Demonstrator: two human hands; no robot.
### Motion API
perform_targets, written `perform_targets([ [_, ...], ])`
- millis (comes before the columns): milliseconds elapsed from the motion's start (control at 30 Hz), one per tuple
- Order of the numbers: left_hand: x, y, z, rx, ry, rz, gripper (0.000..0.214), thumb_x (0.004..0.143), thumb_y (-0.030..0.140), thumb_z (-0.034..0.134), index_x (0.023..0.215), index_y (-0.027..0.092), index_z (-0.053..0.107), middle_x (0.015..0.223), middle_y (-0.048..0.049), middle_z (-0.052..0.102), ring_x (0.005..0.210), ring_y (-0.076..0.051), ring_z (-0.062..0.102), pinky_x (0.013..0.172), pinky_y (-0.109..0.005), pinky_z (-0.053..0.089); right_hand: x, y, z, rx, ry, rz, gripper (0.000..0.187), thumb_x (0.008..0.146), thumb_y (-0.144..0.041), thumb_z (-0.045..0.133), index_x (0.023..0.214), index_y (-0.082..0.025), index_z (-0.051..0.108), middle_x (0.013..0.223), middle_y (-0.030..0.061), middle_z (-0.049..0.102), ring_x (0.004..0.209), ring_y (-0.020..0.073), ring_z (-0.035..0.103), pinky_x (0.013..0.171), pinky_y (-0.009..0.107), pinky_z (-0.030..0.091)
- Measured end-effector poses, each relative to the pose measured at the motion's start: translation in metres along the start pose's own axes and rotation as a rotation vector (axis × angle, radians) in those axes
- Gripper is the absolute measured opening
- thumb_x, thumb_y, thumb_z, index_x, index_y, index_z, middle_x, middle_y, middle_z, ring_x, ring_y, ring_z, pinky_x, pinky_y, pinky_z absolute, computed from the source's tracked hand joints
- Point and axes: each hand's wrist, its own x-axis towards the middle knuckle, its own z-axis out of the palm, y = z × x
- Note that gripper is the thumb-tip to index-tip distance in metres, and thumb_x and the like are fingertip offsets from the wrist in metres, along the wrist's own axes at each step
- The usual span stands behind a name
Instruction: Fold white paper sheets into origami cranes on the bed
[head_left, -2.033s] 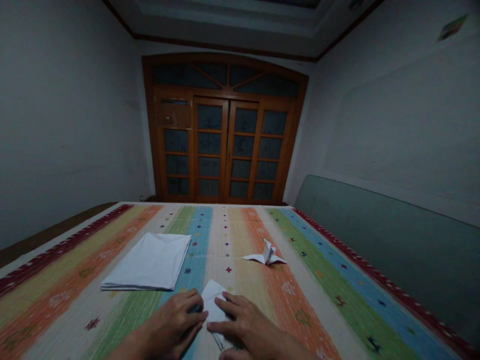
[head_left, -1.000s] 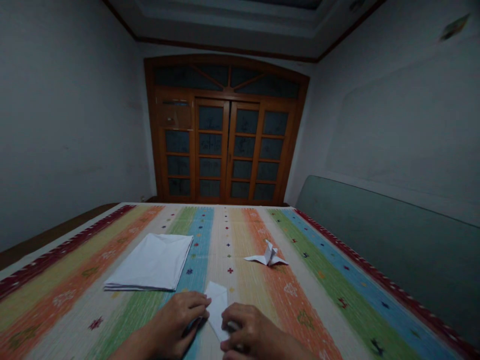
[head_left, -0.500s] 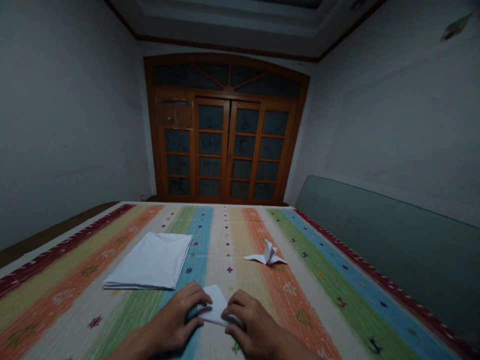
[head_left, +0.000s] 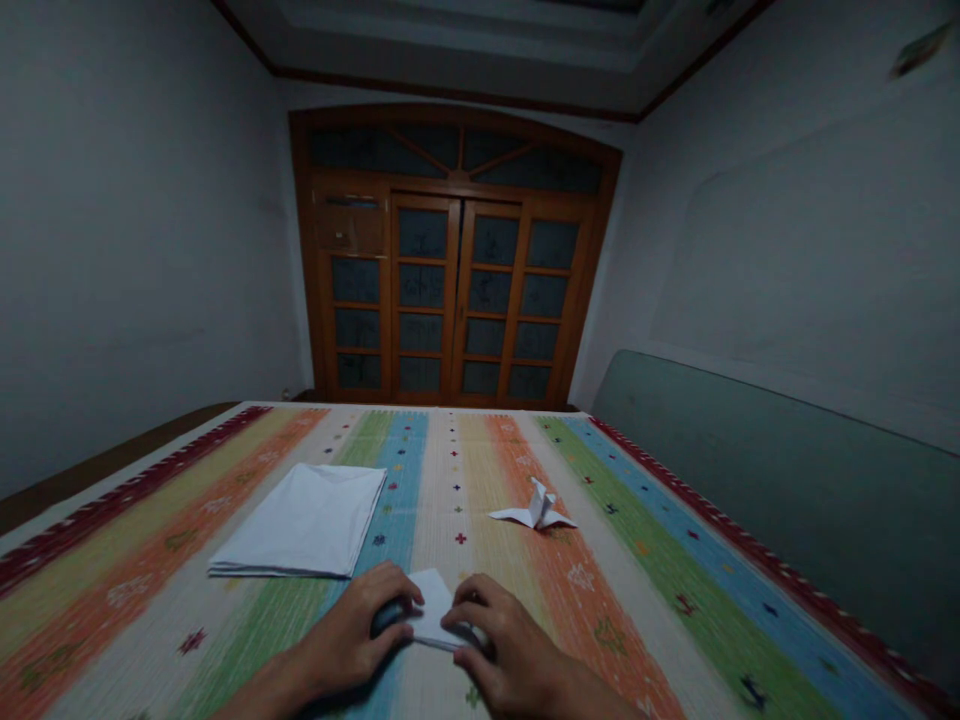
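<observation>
Between my hands a small piece of folded white paper (head_left: pixel 432 602) lies low over the striped tablecloth (head_left: pixel 435 480). My left hand (head_left: pixel 369 622) has its fingers curled with thumb and fingertips at the paper's left edge. At the lower right edge, my right hand (head_left: pixel 501 640) pinches the paper between thumb and bent fingers. Parts of the paper are hidden behind the fingers of both hands. Beyond my right hand stands a folded white paper crane (head_left: pixel 538 506), touched by neither hand.
A stack of white paper sheets (head_left: pixel 304 522) lies on the left of the table. A grey-green padded backrest (head_left: pixel 750 470) runs along the right side. Wooden glass-paned doors (head_left: pixel 457 290) stand at the far end.
Both hands keep hold of the folded paper at nearly the same spot. The right fingers are a little more raised and bent. The crane and stack have not moved on the table.
</observation>
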Motion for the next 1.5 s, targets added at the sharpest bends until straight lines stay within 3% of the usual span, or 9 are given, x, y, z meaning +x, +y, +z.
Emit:
perform_targets([
  [200,0.002,0.012,0.005,0.087,-0.027,-0.065,0.015,0.088,0.018,0.075,0.102,0.022,0.068,0.102,-0.0045,0.066,0.098,-0.025,0.061,0.087,-0.035,0.044,0.001,-0.005,-0.004,0.069,0.046,-0.071,0.042,0.081,-0.008,0.068,0.122,-0.019,0.067,0.12,0.0115,0.063,0.11,0.0243,0.064,0.098,0.036,0.053],
  [500,0.002,0.013,0.008,0.141,0.006,-0.011,0.011,0.09,0.018,0.073,0.099,0.023,0.07,0.101,-0.0033,0.067,0.098,-0.024,0.062,0.085,-0.032,0.047,0.001,0.003,0.001,0.101,0.147,-0.186,0.038,0.086,-0.009,0.058,0.121,-0.019,0.067,0.112,0.0123,0.066,0.102,0.0246,0.065,0.09,0.038,0.055],
  [633,0.002,0.008,0.007,0.137,0.014,0.01,0.013,0.089,0.016,0.074,0.099,0.024,0.07,0.1,-0.0031,0.068,0.095,-0.023,0.064,0.083,-0.031,0.048,0.003,0.004,0.0,0.148,0.181,-0.236,0.046,0.079,-0.003,0.052,0.118,-0.02,0.068,0.108,0.0111,0.067,0.095,0.0234,0.066,0.082,0.035,0.055],
  [767,0.001,0.0,0.009,0.228,0.048,0.137,0.005,0.097,0.02,0.065,0.098,0.023,0.069,0.094,-0.0042,0.068,0.087,-0.022,0.064,0.076,-0.029,0.048,0.006,0.005,0.0,0.195,0.211,-0.22,0.049,0.072,-0.003,0.052,0.114,-0.019,0.07,0.104,0.0108,0.067,0.087,0.0226,0.066,0.073,0.033,0.055],
  [967,-0.001,-0.001,0.013,0.456,0.076,0.286,0.023,0.107,0.019,0.045,0.095,0.023,0.065,0.083,-0.005,0.068,0.074,-0.022,0.062,0.067,-0.029,0.048,0.008,0.006,0.0,0.269,0.269,-0.18,0.042,0.081,-0.004,0.054,0.117,-0.021,0.067,0.106,0.0102,0.065,0.089,0.0217,0.067,0.077,0.034,0.058],
  [1100,-0.005,-0.006,0.017,0.337,0.18,0.207,0.021,0.105,0.018,0.046,0.121,0.023,0.06,0.093,-0.0061,0.074,0.08,-0.022,0.07,0.073,-0.029,0.054,0.006,0.008,0.004,0.363,0.275,-0.151,0.049,0.086,-0.005,0.054,0.132,-0.022,0.056,0.12,0.0124,0.062,0.103,0.0223,0.069,0.088,0.037,0.062],
  [1267,-0.009,-0.006,0.018,0.25,0.247,0.134,0.058,0.099,0.014,0.05,0.154,0.027,0.038,0.102,-0.0059,0.076,0.087,-0.024,0.074,0.08,-0.032,0.059,0.001,0.015,0.009,0.324,0.218,-0.082,0.069,0.085,-0.004,0.055,0.148,-0.025,0.038,0.136,0.0153,0.057,0.109,0.0226,0.068,0.095,0.04,0.06],
  [1400,-0.005,0.0,0.015,0.283,0.219,0.138,0.056,0.092,0.009,0.054,0.144,0.028,0.054,0.113,-0.0091,0.074,0.104,-0.029,0.069,0.092,-0.04,0.057,0.0,0.014,0.006,0.196,0.117,-0.073,0.074,0.08,-0.004,0.058,0.149,-0.025,0.04,0.134,0.0138,0.062,0.113,0.0252,0.066,0.102,0.043,0.055],
  [1500,-0.002,0.001,0.013,0.35,0.259,0.075,0.033,0.091,0.013,0.059,0.118,0.026,0.072,0.098,-0.01,0.071,0.098,-0.032,0.065,0.088,-0.044,0.057,0.001,0.009,0.002,0.115,0.054,-0.063,0.07,0.079,-0.004,0.059,0.146,-0.022,0.048,0.127,0.0134,0.067,0.114,0.0266,0.066,0.104,0.043,0.052],
])
